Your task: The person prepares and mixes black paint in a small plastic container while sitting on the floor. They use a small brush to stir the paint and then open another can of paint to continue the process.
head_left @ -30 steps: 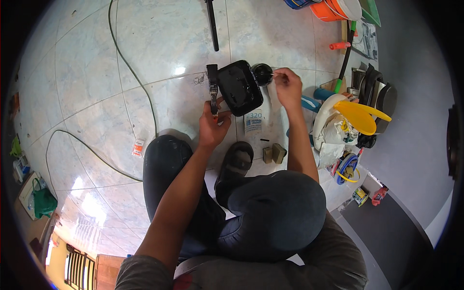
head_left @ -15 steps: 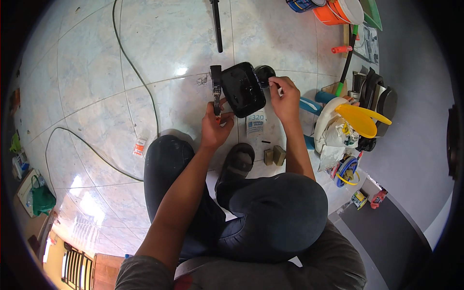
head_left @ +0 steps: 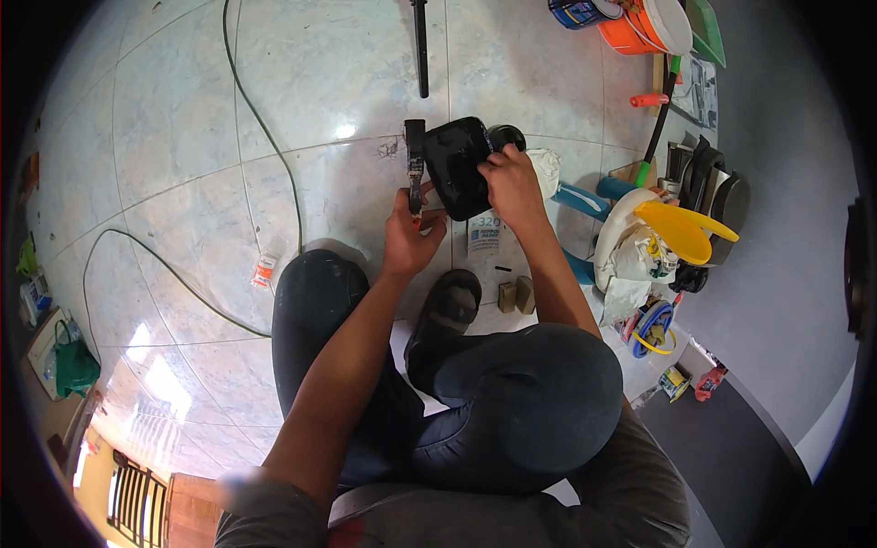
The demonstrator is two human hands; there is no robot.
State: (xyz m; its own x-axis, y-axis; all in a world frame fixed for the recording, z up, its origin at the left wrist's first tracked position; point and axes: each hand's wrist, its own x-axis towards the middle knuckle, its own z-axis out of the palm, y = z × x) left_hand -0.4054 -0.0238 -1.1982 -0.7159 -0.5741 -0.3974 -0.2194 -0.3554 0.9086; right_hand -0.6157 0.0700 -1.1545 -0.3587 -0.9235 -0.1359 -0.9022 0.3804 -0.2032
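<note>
A black boxy device [head_left: 454, 164] with a round lens-like end lies on the tiled floor in front of me. My right hand [head_left: 512, 187] rests on its right side, fingers curled over its upper edge. My left hand [head_left: 409, 236] grips a narrow black tool [head_left: 415, 164] with an orange tip that stands along the device's left side. A small white printed packet [head_left: 484, 236] lies just below the device, between my hands. I sit on the floor with my knees bent and a black shoe under me.
A green cable [head_left: 265, 137] loops across the tiles at left. A long black tool [head_left: 420, 46] lies at the top. Two small wooden blocks [head_left: 514, 295] sit by my right knee. Paint buckets [head_left: 639, 23], a yellow funnel [head_left: 676, 228], bags and tools crowd the right side.
My right hand has moved left from the round end onto the device's body. My left hand has shifted up along the narrow tool. The device sits slightly nearer me.
</note>
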